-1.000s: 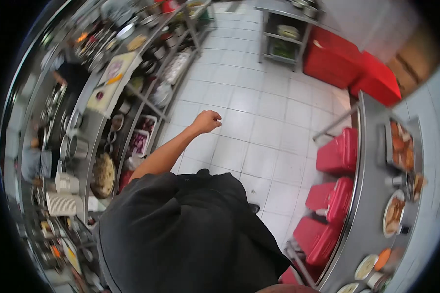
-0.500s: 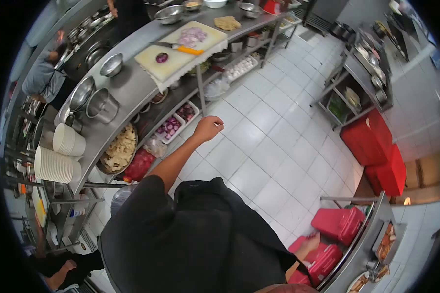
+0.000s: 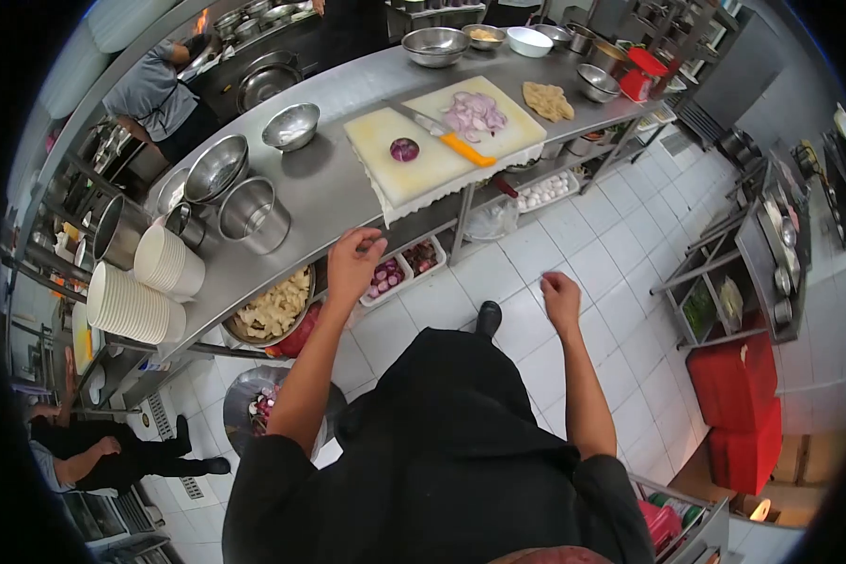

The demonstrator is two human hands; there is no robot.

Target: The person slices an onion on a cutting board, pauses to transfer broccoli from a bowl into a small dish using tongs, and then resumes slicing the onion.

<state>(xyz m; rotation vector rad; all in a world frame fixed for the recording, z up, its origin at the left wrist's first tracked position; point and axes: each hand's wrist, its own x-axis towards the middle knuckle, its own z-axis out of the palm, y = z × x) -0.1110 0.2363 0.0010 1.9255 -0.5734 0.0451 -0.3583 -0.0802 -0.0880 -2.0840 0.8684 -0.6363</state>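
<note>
My left hand [image 3: 355,258], fingers loosely curled, is raised at the front edge of the steel counter. Whether anything is between its fingers is hard to tell. My right hand [image 3: 561,297] hangs over the tiled floor, its fingers bent inward and their inner side hidden. Nearest on the counter is a white cutting board [image 3: 385,183] with a cloth under it. On the board lie a purple onion [image 3: 404,149], a pile of sliced onion [image 3: 475,115] and a knife with an orange handle [image 3: 467,148]. The blade points to the back left.
Metal bowls [image 3: 291,127] and stacked white containers [image 3: 133,307] stand on the counter's left. Trays of cut onions [image 3: 386,280] sit below it. A waste bin [image 3: 240,404] is beside me. A person [image 3: 160,103] works behind the counter; another person [image 3: 94,451] is at lower left.
The view has turned and come closer to the counter. My left hand is now at the counter's edge. My right hand has come forward from the red containers at lower right.
</note>
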